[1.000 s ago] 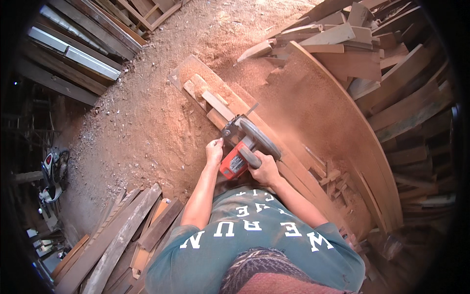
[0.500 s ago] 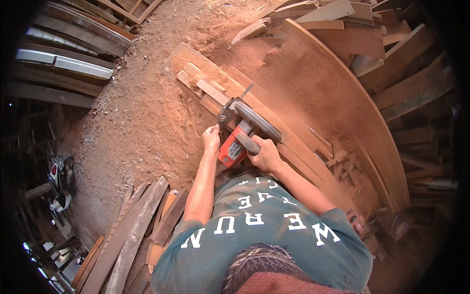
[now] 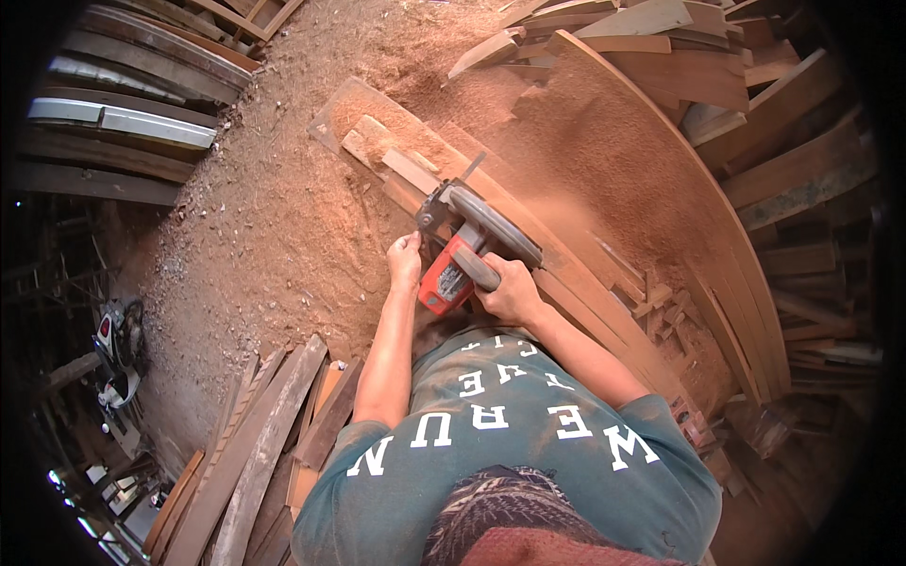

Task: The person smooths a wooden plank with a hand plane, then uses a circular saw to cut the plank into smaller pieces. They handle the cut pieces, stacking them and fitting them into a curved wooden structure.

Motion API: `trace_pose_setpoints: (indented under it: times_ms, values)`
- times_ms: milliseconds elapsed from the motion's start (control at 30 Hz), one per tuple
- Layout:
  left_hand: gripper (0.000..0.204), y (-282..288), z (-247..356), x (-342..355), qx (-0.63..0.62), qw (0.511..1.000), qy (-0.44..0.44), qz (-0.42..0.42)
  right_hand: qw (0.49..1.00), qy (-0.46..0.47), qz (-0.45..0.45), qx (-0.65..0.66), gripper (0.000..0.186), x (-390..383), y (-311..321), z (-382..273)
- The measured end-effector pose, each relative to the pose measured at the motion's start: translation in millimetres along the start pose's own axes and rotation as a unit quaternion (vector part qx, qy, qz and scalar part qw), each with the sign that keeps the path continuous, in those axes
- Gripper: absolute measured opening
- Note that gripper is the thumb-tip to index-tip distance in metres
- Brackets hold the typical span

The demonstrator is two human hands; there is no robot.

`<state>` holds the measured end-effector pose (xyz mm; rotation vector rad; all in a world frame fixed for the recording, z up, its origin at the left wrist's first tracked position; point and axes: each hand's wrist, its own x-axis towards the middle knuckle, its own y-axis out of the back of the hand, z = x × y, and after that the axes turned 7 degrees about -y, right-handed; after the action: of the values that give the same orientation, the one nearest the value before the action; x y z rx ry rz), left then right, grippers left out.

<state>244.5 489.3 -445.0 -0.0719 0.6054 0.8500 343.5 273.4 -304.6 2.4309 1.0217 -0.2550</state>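
Observation:
A circular saw (image 3: 491, 226) with a red motor body and a dark round guard rests on a long wooden plank (image 3: 557, 269) that runs from upper left to lower right. My right hand (image 3: 511, 291) is wrapped round the saw's rear handle. By the front left edge of the saw's base, my left hand (image 3: 404, 261) is closed in a pinch; what lies between its fingertips is too small to make out. Ahead of the saw, a pale wood strip (image 3: 410, 173) and a short dusty block (image 3: 370, 139) lie along the plank. The blade's cutting edge is hidden.
Stacked boards (image 3: 142, 104) lie at the far left, and more planks (image 3: 255, 453) at the near left. A long curved board (image 3: 698, 179) and heaped offcuts (image 3: 783, 141) line the right. Sawdust (image 3: 604, 141) covers the ground. A motorbike (image 3: 115, 363) stands left.

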Motion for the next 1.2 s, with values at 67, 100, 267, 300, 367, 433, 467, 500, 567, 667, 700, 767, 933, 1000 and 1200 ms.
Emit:
trace_pose_setpoints:
  times_ms: [67,100,267,300,367,433,467,500,567,667,700,767,933,1000,1200]
  values:
    - [0.023,1,3,1,-0.005,1.000,-0.001,0.000,1.000,0.002,-0.001,0.001,0.021,1,-1,-2]
    - [0.023,2,4,1,-0.010,1.000,-0.001,0.000,1.000,0.006,-0.001,0.002,0.020,2,-1,-3]
    - [0.024,5,2,10,-0.012,1.000,-0.004,-0.001,1.000,-0.005,-0.003,-0.003,0.020,9,-6,-5]
    - [0.024,6,2,11,-0.011,1.000,-0.004,0.000,1.000,-0.006,-0.002,-0.003,0.019,10,-7,-5]
    - [0.024,8,0,13,-0.009,1.000,-0.005,0.002,1.000,-0.008,-0.004,-0.002,0.019,12,-8,-7]
    - [0.024,10,0,16,-0.008,1.000,-0.010,0.003,1.000,-0.011,-0.010,-0.001,0.020,15,-9,-7]
    - [0.024,11,1,16,-0.007,1.000,-0.012,0.004,1.000,-0.013,-0.011,0.000,0.020,16,-9,-8]
    - [0.024,11,2,17,-0.007,1.000,-0.014,0.005,1.000,-0.015,-0.012,0.001,0.020,18,-10,-8]
    - [0.024,10,10,16,-0.010,1.000,-0.016,0.003,1.000,-0.010,-0.007,0.002,0.020,19,-11,-8]
    - [0.024,9,17,18,-0.023,1.000,0.001,0.003,1.000,0.005,-0.001,0.005,0.020,24,-12,-12]
    - [0.025,10,18,19,-0.028,0.999,0.016,0.001,1.000,0.003,-0.002,0.006,0.020,25,-12,-13]
    - [0.025,12,18,22,-0.030,0.999,0.025,0.002,1.000,0.007,-0.001,0.011,0.019,27,-14,-14]
    - [0.024,14,16,31,-0.019,0.999,0.024,0.007,1.000,0.018,0.003,0.015,0.016,35,-19,-12]
    - [0.024,17,12,36,-0.013,1.000,0.025,0.008,1.000,0.003,-0.005,0.005,0.019,38,-20,-12]
    - [0.023,20,17,43,-0.011,1.000,0.024,0.006,1.000,-0.003,-0.007,0.001,0.021,45,-23,-14]
